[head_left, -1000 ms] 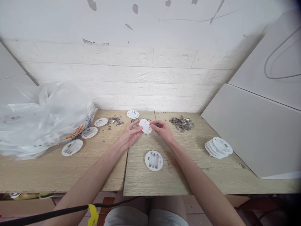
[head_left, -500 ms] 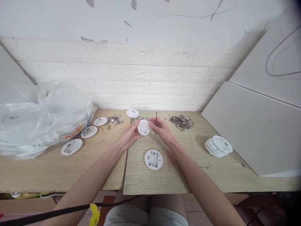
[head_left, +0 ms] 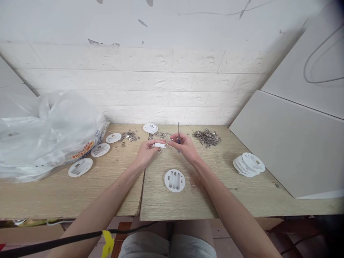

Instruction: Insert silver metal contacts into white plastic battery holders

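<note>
My left hand [head_left: 147, 152] grips a white round plastic piece [head_left: 160, 145], now seen nearly edge-on. Just to its right, my right hand [head_left: 185, 146] is closed around a screwdriver [head_left: 178, 133] whose metal shaft points up. Whether its fingertips also pinch a small metal part is too small to tell. Small metal parts [head_left: 161, 135] lie on the table behind and below my hands. Nearer to me, a white round battery cover [head_left: 174, 180] lies with its slotted compartment facing up.
A metal-parts pile [head_left: 206, 138] sits at the back right, another [head_left: 130, 135] at the back left. White discs [head_left: 249, 165] are stacked at right; several lie beside a plastic bag [head_left: 53, 132] at left. A black cable [head_left: 59, 243] crosses the lower left.
The white piece in my left hand has turned from showing its round face to nearly edge-on. My right hand still has the screwdriver, held upright. The view has shifted slightly.
</note>
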Demonstrator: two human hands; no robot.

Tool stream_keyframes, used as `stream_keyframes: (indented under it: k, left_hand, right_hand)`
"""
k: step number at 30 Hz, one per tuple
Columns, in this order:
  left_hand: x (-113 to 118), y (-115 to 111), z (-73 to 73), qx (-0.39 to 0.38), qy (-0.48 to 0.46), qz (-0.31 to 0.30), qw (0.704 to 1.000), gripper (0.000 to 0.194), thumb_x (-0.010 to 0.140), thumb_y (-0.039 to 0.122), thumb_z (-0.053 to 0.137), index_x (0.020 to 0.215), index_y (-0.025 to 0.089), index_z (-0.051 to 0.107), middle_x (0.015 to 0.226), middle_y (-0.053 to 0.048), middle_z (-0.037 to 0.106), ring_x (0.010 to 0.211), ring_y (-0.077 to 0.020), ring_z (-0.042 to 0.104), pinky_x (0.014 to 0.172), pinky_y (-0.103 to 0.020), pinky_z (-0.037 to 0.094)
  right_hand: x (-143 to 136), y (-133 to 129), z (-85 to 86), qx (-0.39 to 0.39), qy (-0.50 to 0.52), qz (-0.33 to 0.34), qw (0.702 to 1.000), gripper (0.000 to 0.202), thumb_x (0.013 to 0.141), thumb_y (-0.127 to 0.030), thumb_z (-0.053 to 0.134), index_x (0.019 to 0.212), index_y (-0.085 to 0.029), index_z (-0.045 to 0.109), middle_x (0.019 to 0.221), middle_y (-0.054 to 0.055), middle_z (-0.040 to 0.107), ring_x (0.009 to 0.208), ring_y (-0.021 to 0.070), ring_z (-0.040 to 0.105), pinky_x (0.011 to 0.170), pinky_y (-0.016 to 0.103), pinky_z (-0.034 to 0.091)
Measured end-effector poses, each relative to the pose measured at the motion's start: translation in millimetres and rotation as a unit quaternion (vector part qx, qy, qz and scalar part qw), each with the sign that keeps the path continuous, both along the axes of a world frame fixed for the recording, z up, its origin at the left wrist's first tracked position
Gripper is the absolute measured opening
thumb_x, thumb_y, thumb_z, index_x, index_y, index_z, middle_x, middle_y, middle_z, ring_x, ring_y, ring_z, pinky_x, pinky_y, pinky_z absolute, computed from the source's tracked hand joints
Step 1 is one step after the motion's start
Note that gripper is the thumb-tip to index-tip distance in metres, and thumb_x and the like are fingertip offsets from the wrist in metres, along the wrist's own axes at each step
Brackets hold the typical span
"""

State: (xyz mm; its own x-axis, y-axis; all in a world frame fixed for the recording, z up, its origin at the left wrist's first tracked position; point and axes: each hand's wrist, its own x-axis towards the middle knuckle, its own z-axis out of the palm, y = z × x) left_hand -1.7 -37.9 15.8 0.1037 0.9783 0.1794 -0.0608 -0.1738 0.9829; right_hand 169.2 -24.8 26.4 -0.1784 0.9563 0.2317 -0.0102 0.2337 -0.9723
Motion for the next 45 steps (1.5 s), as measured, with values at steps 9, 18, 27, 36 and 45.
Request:
stream_keyframes:
  k: [9, 18, 27, 36, 45]
  left_hand:
    - [-2.1, 1.7, -4.2, 0.188, 0.103, 0.034, 0.976, 0.017, 0.073, 0.016, 0.059, 0.078, 0.022, 0.074, 0.098, -0.006, 0.069, 0.096, -0.0213, 0.062, 0.089, -0.037, 0.046]
    - [-4.6, 4.3, -11.8, 0.259, 0.169, 0.049, 0.95, 0.022, 0.076, 0.012, 0.056, 0.089, 0.02, 0.073, 0.1, -0.006, 0.069, 0.096, -0.0196, 0.063, 0.089, -0.037, 0.048]
    - [-7.4, 2.7, -12.6, 0.32, 0.247, 0.069, 0.912, 0.025, 0.078, 0.008, 0.053, 0.091, 0.019, 0.071, 0.102, -0.007, 0.068, 0.099, -0.0193, 0.062, 0.09, -0.037, 0.049]
    - [-8.4, 2.8, -13.3, 0.351, 0.267, 0.066, 0.895, 0.025, 0.079, 0.008, 0.052, 0.092, 0.02, 0.07, 0.108, -0.008, 0.068, 0.103, -0.0203, 0.061, 0.091, -0.04, 0.048]
    - [-5.2, 2.0, -14.8, 0.326, 0.258, 0.049, 0.908, 0.024, 0.079, 0.011, 0.055, 0.096, 0.018, 0.07, 0.11, -0.009, 0.067, 0.103, -0.0209, 0.062, 0.091, -0.041, 0.049]
  right_hand:
    - [-3.4, -4.7, 0.8, 0.053, -0.024, 0.08, 0.995, 0.024, 0.072, -0.033, 0.068, 0.091, -0.018, 0.068, 0.087, 0.003, 0.066, 0.074, 0.0134, 0.055, 0.068, 0.027, 0.043]
    - [-6.8, -4.1, -4.1, 0.091, -0.08, 0.052, 0.991, 0.018, 0.072, -0.03, 0.068, 0.084, -0.016, 0.068, 0.08, 0.003, 0.066, 0.071, 0.0143, 0.055, 0.067, 0.029, 0.043]
    - [-9.6, -7.9, -2.8, 0.228, -0.179, 0.01, 0.957, 0.011, 0.079, -0.024, 0.062, 0.077, -0.016, 0.07, 0.068, 0.002, 0.057, 0.063, 0.0131, 0.05, 0.061, 0.026, 0.039]
    - [-7.5, -4.8, -7.3, 0.171, -0.177, 0.042, 0.968, 0.009, 0.075, -0.023, 0.066, 0.076, -0.016, 0.071, 0.067, 0.0, 0.056, 0.062, 0.0119, 0.049, 0.062, 0.025, 0.039]
    - [1.8, -4.4, 3.2, 0.108, -0.14, 0.106, 0.978, 0.011, 0.072, -0.024, 0.067, 0.079, -0.017, 0.073, 0.076, 0.002, 0.065, 0.07, 0.0136, 0.055, 0.066, 0.027, 0.04]
